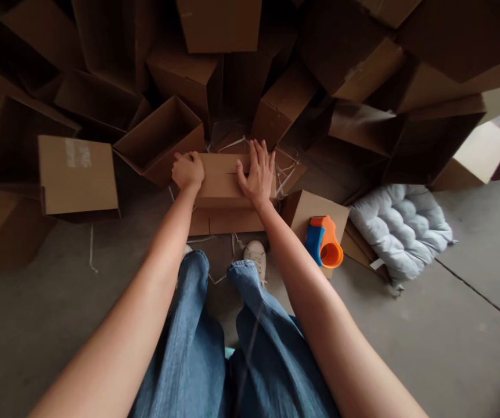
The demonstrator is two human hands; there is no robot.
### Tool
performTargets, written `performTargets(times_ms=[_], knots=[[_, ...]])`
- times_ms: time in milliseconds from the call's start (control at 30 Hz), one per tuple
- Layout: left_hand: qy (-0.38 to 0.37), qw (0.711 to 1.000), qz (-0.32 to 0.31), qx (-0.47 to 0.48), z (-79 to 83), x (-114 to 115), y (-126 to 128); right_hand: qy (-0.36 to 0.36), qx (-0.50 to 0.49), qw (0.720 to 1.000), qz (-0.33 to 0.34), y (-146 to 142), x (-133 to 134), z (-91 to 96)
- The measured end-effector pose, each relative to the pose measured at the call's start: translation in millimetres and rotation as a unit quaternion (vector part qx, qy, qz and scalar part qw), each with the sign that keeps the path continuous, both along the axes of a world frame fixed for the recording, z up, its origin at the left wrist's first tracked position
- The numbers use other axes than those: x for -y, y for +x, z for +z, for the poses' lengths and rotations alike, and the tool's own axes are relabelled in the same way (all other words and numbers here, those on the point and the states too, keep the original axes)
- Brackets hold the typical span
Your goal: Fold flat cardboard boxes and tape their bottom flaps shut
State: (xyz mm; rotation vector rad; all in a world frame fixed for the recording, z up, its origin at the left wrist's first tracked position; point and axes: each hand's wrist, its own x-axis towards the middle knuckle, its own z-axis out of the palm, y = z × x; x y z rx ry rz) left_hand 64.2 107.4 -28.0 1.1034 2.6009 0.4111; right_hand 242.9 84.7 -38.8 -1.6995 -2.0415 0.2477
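Note:
A closed cardboard box [218, 181] stands on the floor in front of my feet. My left hand [189, 170] grips its left end, with the fingers curled over the edge. On the right part of the top, my right hand [258, 173] lies flat, fingers stretched out. A narrow slit between the flaps shows beside its thumb. To the right of this box, an orange and blue tape dispenser [328, 231] rests on another cardboard box [317, 204].
Many cardboard boxes are piled across the far side, including an open one [166, 136] and one with clear tape [79, 180]. A grey tufted cushion [406, 226] lies at the right on flat cardboard. White string [291, 174] lies around the box on the concrete floor [459, 342].

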Motion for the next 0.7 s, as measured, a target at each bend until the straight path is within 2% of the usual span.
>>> performTargets(times_ms=[400, 700], knots=[[0.006, 1.000, -0.001, 0.011, -1.7, 1, 0, -0.013, 0.034, 0.999, -0.002, -1, -4, -5.4], [0.013, 1.000, -0.014, 0.001, -6.3, 0, -1, -0.049, 0.050, 0.998, 0.006, -1, -7, -12.1]])
